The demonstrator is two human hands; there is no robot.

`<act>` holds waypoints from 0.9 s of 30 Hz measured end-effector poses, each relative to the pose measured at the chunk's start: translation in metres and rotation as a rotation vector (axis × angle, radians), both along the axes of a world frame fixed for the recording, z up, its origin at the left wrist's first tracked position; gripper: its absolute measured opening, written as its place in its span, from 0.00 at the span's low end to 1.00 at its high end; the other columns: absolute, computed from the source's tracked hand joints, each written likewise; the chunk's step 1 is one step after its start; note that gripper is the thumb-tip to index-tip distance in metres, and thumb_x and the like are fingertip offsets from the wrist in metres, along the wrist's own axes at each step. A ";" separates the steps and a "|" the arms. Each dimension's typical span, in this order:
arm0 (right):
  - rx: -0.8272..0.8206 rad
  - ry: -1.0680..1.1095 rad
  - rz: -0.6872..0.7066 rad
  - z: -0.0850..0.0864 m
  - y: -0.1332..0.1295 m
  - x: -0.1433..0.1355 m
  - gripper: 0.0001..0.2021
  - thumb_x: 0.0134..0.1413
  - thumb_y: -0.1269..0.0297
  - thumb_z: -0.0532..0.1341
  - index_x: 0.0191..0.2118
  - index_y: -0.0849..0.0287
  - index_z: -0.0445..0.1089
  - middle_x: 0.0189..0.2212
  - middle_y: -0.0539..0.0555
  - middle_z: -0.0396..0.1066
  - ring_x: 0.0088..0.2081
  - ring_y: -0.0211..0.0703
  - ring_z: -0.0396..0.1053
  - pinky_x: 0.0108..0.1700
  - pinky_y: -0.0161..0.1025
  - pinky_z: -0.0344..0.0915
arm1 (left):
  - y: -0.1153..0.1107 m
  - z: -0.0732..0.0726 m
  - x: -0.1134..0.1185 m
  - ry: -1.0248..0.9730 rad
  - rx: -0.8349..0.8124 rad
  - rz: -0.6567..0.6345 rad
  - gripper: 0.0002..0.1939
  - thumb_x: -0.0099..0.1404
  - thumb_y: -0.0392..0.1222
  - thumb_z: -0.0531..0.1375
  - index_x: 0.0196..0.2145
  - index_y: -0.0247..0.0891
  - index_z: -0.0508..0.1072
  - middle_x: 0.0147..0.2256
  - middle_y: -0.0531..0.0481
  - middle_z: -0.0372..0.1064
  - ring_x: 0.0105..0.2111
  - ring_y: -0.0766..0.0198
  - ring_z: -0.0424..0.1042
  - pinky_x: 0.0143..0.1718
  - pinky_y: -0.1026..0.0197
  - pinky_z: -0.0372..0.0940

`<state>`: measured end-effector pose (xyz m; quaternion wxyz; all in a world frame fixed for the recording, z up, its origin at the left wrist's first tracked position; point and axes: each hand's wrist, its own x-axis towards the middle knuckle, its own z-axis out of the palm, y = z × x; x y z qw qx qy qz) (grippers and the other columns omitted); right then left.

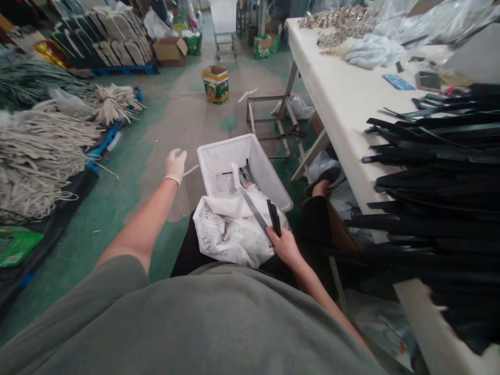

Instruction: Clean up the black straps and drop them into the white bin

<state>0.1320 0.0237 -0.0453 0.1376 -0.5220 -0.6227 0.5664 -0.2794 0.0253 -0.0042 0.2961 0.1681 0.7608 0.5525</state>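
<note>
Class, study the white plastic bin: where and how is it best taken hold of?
Probably by the rim of its left and right sides, towards the far end, coming from above. The white plastic bin is open-topped with its rim exposed there, while the white sack overlaps its near end.

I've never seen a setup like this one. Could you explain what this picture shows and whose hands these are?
There is no robot here: a camera on a person's head looks forward and down past their own arms, giving this single view.

The left hand, in a pale glove, is out to the side; whether it grips anything is unclear. The right hand holds dark strips and a long grey strip above a white bag on the lap. Just beyond is a white bin.

The pale table on the right carries many black strips and a blue item. Bundled pale cords lie at left.
</note>
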 end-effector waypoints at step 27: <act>0.184 -0.210 0.246 -0.005 0.010 -0.041 0.12 0.63 0.60 0.54 0.33 0.60 0.70 0.19 0.48 0.71 0.18 0.34 0.68 0.23 0.29 0.58 | -0.041 -0.094 0.237 -0.934 0.096 -0.210 0.13 0.57 0.49 0.68 0.30 0.37 0.75 0.28 0.46 0.74 0.26 0.62 0.71 0.31 0.60 0.65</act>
